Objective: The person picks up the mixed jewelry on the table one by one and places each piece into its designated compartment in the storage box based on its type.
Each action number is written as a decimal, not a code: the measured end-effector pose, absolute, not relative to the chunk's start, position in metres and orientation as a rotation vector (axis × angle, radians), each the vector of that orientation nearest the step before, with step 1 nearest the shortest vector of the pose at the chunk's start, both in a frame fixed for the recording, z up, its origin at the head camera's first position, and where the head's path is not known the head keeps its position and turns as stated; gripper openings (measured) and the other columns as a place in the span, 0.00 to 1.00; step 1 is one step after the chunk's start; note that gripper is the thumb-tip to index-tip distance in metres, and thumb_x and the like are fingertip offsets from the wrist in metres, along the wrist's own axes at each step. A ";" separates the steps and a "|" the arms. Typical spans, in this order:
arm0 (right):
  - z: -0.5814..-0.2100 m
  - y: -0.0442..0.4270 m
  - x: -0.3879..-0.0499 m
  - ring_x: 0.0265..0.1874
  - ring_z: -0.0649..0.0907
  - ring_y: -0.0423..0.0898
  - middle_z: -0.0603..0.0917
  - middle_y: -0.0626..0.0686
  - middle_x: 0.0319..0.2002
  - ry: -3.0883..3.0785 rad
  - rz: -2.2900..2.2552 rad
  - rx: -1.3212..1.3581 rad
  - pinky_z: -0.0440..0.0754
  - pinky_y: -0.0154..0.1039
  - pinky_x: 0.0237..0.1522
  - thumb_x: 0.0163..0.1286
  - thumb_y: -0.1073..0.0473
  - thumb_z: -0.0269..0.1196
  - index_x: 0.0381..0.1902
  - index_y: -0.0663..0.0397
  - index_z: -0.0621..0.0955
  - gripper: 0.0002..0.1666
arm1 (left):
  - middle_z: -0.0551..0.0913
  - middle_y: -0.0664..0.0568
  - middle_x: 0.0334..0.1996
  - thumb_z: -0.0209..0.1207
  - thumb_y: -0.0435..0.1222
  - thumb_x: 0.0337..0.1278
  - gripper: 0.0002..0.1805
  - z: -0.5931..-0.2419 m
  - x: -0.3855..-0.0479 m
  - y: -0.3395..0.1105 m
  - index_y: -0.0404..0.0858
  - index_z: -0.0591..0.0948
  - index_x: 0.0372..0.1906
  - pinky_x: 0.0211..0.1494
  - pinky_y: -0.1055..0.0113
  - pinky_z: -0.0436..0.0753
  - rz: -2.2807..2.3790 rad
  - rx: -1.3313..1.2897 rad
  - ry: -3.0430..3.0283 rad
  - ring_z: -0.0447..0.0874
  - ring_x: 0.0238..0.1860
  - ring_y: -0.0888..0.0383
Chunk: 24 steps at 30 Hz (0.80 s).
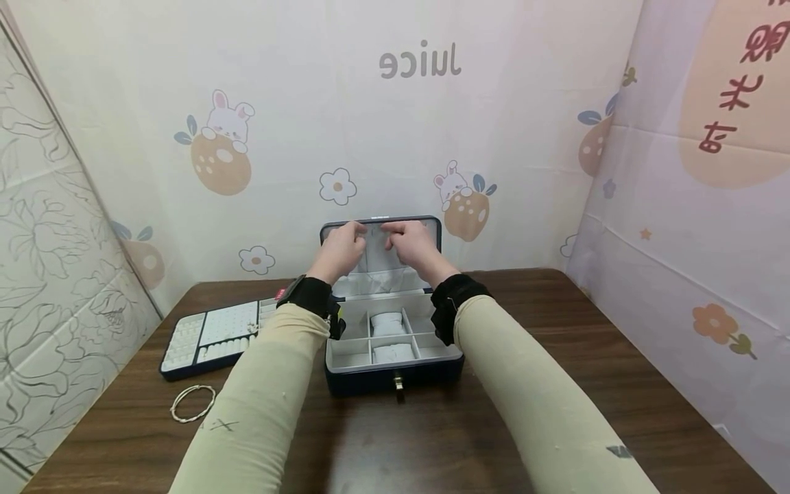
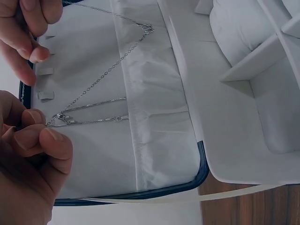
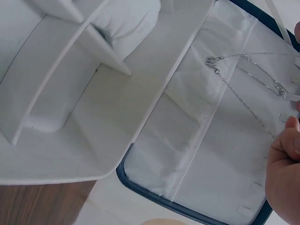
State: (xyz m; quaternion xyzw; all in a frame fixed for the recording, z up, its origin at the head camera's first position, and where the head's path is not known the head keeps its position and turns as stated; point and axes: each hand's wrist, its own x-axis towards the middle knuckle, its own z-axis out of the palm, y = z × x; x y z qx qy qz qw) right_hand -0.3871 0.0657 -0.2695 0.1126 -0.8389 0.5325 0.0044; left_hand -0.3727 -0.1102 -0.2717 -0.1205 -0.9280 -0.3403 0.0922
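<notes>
A navy jewelry box [image 1: 364,383] stands with its lid [image 1: 380,257] raised, its light lining facing me. My left hand [image 1: 347,245] and right hand [image 1: 412,241] are up at the top of the lid. In the left wrist view, a thin silver necklace [image 2: 147,29] with a small pendant dips in a V between them. My left hand [image 2: 35,154] pinches one end of its chain. The right wrist view has my right hand [image 3: 288,157] pinching the other end. A second silver necklace [image 2: 96,123] hangs against the lining, its lower part tucked into the lid's pocket [image 2: 159,131].
White dividers split the box, and white cushions [image 1: 387,324] sit in two middle compartments. A navy-edged jewelry tray [image 1: 212,322] with light compartments lies to the left, partly behind my left arm. A thin pale bangle [image 1: 193,403] rests on the wooden table [image 1: 524,343]. Printed cloth [image 1: 296,123] hangs behind.
</notes>
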 end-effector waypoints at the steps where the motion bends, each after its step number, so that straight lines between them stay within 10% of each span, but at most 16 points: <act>1: -0.270 0.065 -0.387 0.12 0.63 0.40 0.85 0.53 0.36 -2.619 1.700 0.345 0.62 0.34 0.20 0.77 0.66 0.50 0.67 0.48 0.80 0.25 | 0.77 0.46 0.32 0.44 0.32 0.74 0.23 -0.271 -0.373 -0.110 0.37 0.73 0.69 0.25 0.65 0.72 -1.028 -0.354 -2.760 0.71 0.19 0.57; 24: -0.276 0.061 -0.384 0.13 0.66 0.40 0.81 0.58 0.36 -2.587 2.010 0.348 0.66 0.35 0.23 0.78 0.69 0.46 0.71 0.60 0.71 0.26 | 0.65 0.56 0.15 0.45 0.32 0.71 0.28 -0.266 -0.375 -0.107 0.34 0.65 0.74 0.24 0.64 0.81 -1.236 -0.316 -2.873 0.69 0.13 0.60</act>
